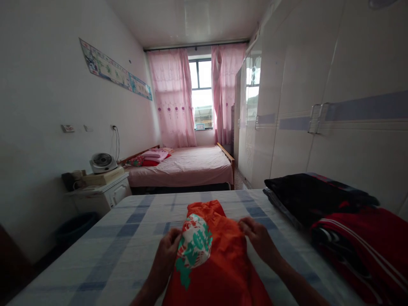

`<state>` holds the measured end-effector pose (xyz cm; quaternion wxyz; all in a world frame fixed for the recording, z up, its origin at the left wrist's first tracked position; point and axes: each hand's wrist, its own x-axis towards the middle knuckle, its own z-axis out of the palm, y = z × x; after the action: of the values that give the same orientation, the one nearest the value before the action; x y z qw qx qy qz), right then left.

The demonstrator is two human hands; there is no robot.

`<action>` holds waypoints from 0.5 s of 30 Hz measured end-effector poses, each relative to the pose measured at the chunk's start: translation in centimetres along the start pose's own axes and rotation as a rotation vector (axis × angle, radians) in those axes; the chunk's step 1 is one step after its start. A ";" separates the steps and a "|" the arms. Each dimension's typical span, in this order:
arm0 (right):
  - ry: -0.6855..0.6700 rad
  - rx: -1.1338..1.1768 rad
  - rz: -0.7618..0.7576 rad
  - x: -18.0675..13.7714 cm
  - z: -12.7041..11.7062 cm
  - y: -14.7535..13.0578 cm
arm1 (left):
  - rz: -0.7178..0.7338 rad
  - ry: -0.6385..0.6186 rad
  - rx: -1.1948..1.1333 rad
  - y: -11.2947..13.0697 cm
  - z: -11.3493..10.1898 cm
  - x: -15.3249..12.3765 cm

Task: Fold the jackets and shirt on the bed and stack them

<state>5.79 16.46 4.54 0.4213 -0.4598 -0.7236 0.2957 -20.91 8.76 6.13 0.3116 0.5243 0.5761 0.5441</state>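
Observation:
An orange-red piece of fabric [223, 255] with a white and green print lies lengthwise in front of me on the bed with the blue-checked sheet [124, 255]. What kind of item it is, I cannot make out. My left hand [170, 244] pinches its left edge beside the print. On the opposite edge, a little higher up, my right hand [255, 231] has its fingers closed on the cloth. The near end of the fabric runs out of the bottom of the view.
Folded dark clothes [315, 197] and a red garment with white stripes [366, 246] are piled at right. White wardrobes [293, 85] line the right wall. Beyond stands a pink-covered bed [191, 165]. A small fan [103, 162] sits on the left cabinet [117, 191].

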 end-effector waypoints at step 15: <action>0.031 -0.281 0.008 -0.4 -0.2 7.5 | 0.421 0.609 0.854 16.2 -12.3 8.7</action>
<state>9.17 19.12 -1.61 0.3628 -0.5215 -0.7495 0.1861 -30.24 10.98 26.06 -0.2237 0.5268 0.6920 0.4400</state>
